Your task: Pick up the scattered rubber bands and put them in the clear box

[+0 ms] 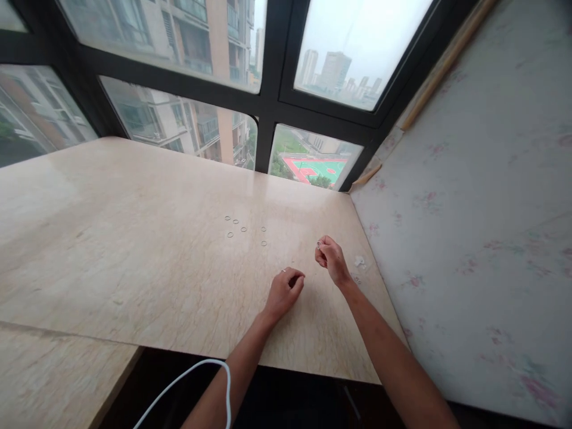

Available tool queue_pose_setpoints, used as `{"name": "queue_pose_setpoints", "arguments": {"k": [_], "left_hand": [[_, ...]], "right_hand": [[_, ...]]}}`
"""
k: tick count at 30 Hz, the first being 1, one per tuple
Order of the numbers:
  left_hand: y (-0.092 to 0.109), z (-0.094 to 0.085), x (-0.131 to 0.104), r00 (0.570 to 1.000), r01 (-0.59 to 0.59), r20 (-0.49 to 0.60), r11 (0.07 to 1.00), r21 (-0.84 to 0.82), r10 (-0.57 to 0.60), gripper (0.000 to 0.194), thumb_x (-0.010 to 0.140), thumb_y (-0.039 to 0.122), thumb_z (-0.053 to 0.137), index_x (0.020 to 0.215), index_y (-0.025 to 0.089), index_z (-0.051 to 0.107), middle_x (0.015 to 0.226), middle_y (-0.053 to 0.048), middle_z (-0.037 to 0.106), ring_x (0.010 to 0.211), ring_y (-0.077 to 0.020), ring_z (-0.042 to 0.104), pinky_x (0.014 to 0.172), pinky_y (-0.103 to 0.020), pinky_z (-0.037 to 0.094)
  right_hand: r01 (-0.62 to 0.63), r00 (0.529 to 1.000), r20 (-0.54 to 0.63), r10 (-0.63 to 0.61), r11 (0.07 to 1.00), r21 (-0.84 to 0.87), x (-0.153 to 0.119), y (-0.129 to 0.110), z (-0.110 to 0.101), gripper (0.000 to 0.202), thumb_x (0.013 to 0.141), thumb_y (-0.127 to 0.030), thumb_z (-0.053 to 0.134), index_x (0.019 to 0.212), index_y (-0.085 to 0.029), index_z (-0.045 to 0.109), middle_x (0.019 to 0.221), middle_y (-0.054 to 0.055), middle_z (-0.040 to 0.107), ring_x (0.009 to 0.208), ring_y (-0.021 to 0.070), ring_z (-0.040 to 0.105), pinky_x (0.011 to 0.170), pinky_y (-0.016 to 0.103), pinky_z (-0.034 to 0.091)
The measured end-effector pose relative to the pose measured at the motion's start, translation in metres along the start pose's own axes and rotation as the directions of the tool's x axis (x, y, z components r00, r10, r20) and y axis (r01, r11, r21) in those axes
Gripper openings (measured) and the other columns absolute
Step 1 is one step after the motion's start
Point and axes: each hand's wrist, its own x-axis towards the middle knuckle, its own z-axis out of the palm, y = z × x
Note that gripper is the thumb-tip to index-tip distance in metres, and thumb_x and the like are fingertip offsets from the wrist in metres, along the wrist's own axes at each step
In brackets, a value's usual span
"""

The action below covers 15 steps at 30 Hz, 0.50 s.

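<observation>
A white cable [192, 372] loops beside the left forearm. The left hand [283, 293] rests on the table [134, 250], fingers curled in, a small ring at its fingertips; whether it grips it, I cannot tell. Just beyond, the right hand [329, 257] is raised slightly, fingers pinched on a tiny metal piece [319, 243]. Small white bits [360, 261] lie near the wall. Farther out, loose rings [243, 229] lie scattered on the table, well apart from both hands. Past them stands the window [313, 161].

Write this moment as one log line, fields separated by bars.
left hand: curled on table | right hand: pinching small ring | loose rings: on table beyond the hands
</observation>
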Motion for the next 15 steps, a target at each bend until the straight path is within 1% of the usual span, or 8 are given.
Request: {"name": "queue_pose_setpoints", "arguments": {"k": [3, 7, 9, 11, 13, 15], "left_hand": [[0.0, 0.0, 0.001, 1.0, -0.016, 0.018, 0.999, 0.029, 0.015, 0.015, 0.084, 0.021, 0.051, 0.08, 0.018, 0.065, 0.078, -0.002, 0.066, 0.073, -0.0144, 0.058, 0.068, -0.027, 0.043], [0.0, 0.0, 0.001, 0.999, -0.03, 0.038, 0.998, 0.062, 0.028, 0.016, 0.086, 0.023, 0.05, 0.081, 0.018, 0.065, 0.078, -0.002, 0.065, 0.072, -0.0143, 0.058, 0.067, -0.027, 0.043], [0.001, 0.0, 0.002, 0.999, -0.037, 0.04, 0.997, 0.072, 0.034, 0.016, 0.086, 0.023, 0.05, 0.081, 0.018, 0.065, 0.078, -0.002, 0.065, 0.072, -0.0143, 0.058, 0.066, -0.027, 0.043], [0.002, 0.0, 0.002, 0.999, -0.039, 0.039, 0.996, 0.08, 0.036, 0.017, 0.086, 0.024, 0.05, 0.081, 0.018, 0.065, 0.077, -0.002, 0.065, 0.071, -0.0144, 0.058, 0.066, -0.027, 0.044], [0.004, 0.0, 0.002, 0.999, -0.035, 0.039, 0.996, 0.086, 0.032, 0.017, 0.086, 0.025, 0.05, 0.081, 0.018, 0.065, 0.077, -0.002, 0.066, 0.071, -0.0146, 0.059, 0.067, -0.027, 0.044], [0.005, -0.001, 0.003, 0.999, -0.025, 0.04, 0.995, 0.092, 0.021, 0.018, 0.086, 0.026, 0.05, 0.081, 0.018, 0.065, 0.078, -0.003, 0.066, 0.072, -0.0149, 0.059, 0.067, -0.027, 0.045]], "right_hand": [[-0.068, 0.993, -0.09, 0.073, 0.996, 0.054, -0.029, 0.011, -0.033, 0.016, 0.082, -0.034, 0.039, 0.071, -0.024, 0.035, 0.045, -0.01, 0.032, 0.038, 0.0073, 0.024, 0.039, 0.018, 0.02], [-0.158, 0.967, -0.192, 0.166, 0.986, 0.056, -0.065, 0.03, -0.079, 0.018, 0.08, -0.037, 0.05, 0.072, -0.023, 0.044, 0.045, -0.011, 0.03, 0.038, 0.0068, 0.023, 0.039, 0.019, 0.017], [-0.223, 0.947, -0.24, 0.214, 0.975, -0.012, -0.081, 0.038, -0.097, 0.021, 0.079, -0.041, 0.055, 0.075, -0.021, 0.05, 0.046, -0.01, 0.031, 0.04, 0.0071, 0.024, 0.04, 0.02, 0.017], [-0.281, 0.931, -0.278, 0.237, 0.95, -0.134, -0.094, 0.043, -0.109, 0.025, 0.078, -0.045, 0.057, 0.077, -0.019, 0.055, 0.048, -0.009, 0.031, 0.042, 0.0074, 0.024, 0.042, 0.021, 0.016], [-0.297, 0.933, -0.287, 0.22, 0.918, -0.262, -0.104, 0.047, -0.116, 0.028, 0.08, -0.045, 0.057, 0.077, -0.018, 0.059, 0.049, -0.008, 0.03, 0.044, 0.0078, 0.024, 0.044, 0.022, 0.016], [-0.282, 0.945, -0.264, 0.193, 0.891, -0.356, -0.111, 0.051, -0.118, 0.028, 0.081, -0.045, 0.056, 0.078, -0.018, 0.062, 0.05, -0.007, 0.031, 0.046, 0.0085, 0.026, 0.045, 0.023, 0.017]]}}
